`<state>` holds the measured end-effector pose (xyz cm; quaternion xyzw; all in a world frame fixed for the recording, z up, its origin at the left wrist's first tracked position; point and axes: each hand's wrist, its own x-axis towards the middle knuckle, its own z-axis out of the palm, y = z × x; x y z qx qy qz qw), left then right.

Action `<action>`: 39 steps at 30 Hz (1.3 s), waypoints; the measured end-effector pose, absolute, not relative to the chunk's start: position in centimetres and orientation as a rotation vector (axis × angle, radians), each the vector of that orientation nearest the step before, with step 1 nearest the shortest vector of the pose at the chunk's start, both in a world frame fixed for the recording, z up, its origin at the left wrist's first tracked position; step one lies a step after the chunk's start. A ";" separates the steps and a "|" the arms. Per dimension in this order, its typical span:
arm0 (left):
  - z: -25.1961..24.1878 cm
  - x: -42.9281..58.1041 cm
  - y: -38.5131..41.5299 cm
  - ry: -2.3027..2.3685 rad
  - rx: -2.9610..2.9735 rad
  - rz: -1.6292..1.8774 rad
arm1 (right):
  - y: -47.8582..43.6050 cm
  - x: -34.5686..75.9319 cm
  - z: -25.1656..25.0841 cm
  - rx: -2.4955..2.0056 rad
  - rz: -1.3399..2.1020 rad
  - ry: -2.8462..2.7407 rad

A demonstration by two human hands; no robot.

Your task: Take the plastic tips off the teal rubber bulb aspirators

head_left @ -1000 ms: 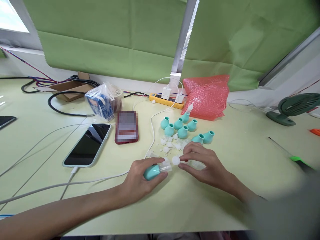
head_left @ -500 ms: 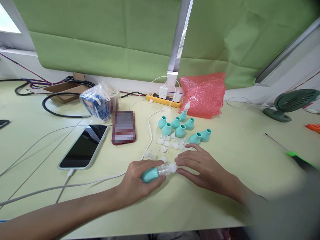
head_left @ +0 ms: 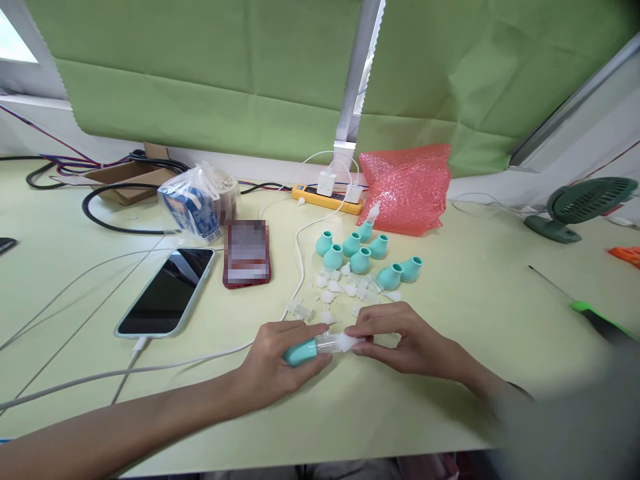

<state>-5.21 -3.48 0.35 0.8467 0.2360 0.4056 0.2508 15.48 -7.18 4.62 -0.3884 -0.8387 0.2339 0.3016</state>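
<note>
My left hand (head_left: 280, 360) is wrapped round a teal bulb (head_left: 301, 353) lying on its side, with a clear tube (head_left: 327, 343) at its mouth. At the tube's far end is a white tip (head_left: 347, 342), pinched between the thumb and fingers of my right hand (head_left: 395, 337). Beyond my hands lie several white tips (head_left: 328, 297) and clear tubes (head_left: 301, 311). Several teal bulbs (head_left: 360, 261) stand behind these, their open mouths up. One bulb at the back (head_left: 365, 231) bears a clear piece with a tip.
A black-screened phone (head_left: 167, 293) and a red-cased phone (head_left: 247, 253) lie at left, with a white cable (head_left: 200, 360) running across. Behind are a power strip (head_left: 327, 199) and pink bubble bag (head_left: 405, 190). A screwdriver (head_left: 595, 317) and green fan (head_left: 585, 203) are at right.
The fingers of my right hand have drawn together and closed on the white tip, which now points right in line with the tube. My left hand has hardly moved.
</note>
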 end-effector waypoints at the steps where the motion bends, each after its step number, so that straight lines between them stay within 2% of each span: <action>1: 0.4 -5.2 -3.5 0.635 2.309 1.114 | -7.1 15.4 4.6 -1.031 0.664 -2.191; 11: 0.0 -5.6 -3.4 0.583 2.323 1.174 | -6.7 15.0 3.0 -1.063 1.418 -1.640; 14: 0.0 -5.5 -3.3 0.561 2.349 1.186 | -6.5 15.2 2.9 -1.017 1.541 -1.566; 30: 0.0 -5.6 -3.5 0.520 2.408 1.245 | -5.8 15.4 2.5 -0.925 1.708 -1.481; 39: -0.6 -5.6 -3.5 0.642 2.467 1.199 | -6.2 14.5 1.7 -1.072 1.568 -1.375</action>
